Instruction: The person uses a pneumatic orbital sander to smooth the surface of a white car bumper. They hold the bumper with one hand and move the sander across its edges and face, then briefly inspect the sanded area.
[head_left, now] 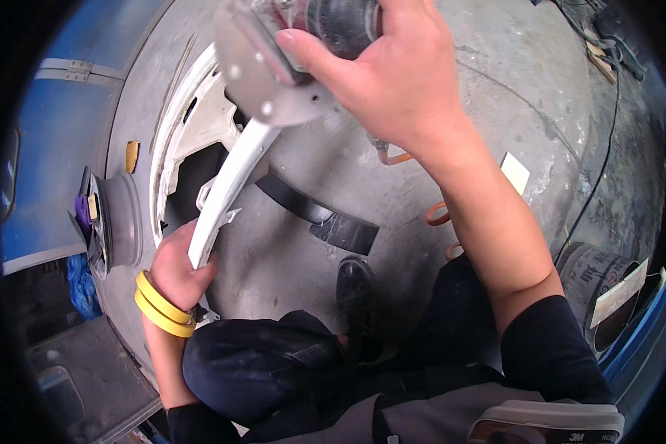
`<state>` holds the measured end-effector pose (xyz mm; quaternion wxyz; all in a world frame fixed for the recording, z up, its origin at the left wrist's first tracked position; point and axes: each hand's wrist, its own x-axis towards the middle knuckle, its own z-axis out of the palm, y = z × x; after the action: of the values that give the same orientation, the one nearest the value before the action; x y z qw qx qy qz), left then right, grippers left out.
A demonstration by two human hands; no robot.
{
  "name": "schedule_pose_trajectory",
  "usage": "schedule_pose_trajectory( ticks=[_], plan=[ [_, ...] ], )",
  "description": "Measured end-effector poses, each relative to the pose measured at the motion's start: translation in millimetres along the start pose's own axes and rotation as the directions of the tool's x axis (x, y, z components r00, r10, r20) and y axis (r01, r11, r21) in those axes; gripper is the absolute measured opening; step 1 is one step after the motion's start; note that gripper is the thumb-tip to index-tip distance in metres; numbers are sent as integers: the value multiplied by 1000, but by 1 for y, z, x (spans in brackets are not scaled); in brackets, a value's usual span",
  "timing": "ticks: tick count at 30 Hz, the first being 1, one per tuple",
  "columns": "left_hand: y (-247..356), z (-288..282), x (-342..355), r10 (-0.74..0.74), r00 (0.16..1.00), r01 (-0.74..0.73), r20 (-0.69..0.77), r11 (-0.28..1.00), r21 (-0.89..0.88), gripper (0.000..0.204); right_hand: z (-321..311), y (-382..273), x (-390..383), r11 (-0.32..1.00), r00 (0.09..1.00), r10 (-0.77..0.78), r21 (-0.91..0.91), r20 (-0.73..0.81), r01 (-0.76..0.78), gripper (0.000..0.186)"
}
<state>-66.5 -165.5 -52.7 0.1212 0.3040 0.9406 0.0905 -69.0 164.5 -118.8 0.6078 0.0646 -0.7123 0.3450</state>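
Sander (296,52) pressed on the upper end of a curved spoke (229,189), wheel (181,126) standing behind it on the floor (422,185), second rim (118,218) further left — roll of sandpaper (596,277) far right, shoe (357,285) between.

Both my bare hands are working out in front of me.

My left hand (176,270) is curling closed low on the left, fingers wrapping inward, wrist bending up from the lower edge. My right hand (381,74) is reaching far forward, arm extending straight, fingers clamping down, thumb pressing across toward the left.
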Motion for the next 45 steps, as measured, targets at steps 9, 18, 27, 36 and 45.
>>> schedule_pose_trajectory(
  ticks=[9, 18, 27, 36, 45],
  plan=[
    [-7, 4, 1, -65, 998, 65, -23, 998, 6, 25, -6, 6, 3, 976, 982, 185, 120, -26, -181, 57],
    [-6, -1, 2, -108, 994, 108, 33, 994, -19, 47, -48, -14, -30, 988, 924, 131, -122, 360, -92, 58],
    [-1, -6, 4, -78, 996, 79, 44, 997, -26, 40, -33, -19, -48, 972, 925, 202, -179, 322, -150, 60],
    [-5, -5, 6, -61, 997, 63, 42, 996, -63, 28, -27, -11, -39, 941, 911, 318, -204, 262, -270, 62],
    [-6, -4, 6, -55, 997, 58, 45, 996, -62, 20, -32, -11, -38, 943, 871, 322, -206, 372, -261, 58]
  ],
)
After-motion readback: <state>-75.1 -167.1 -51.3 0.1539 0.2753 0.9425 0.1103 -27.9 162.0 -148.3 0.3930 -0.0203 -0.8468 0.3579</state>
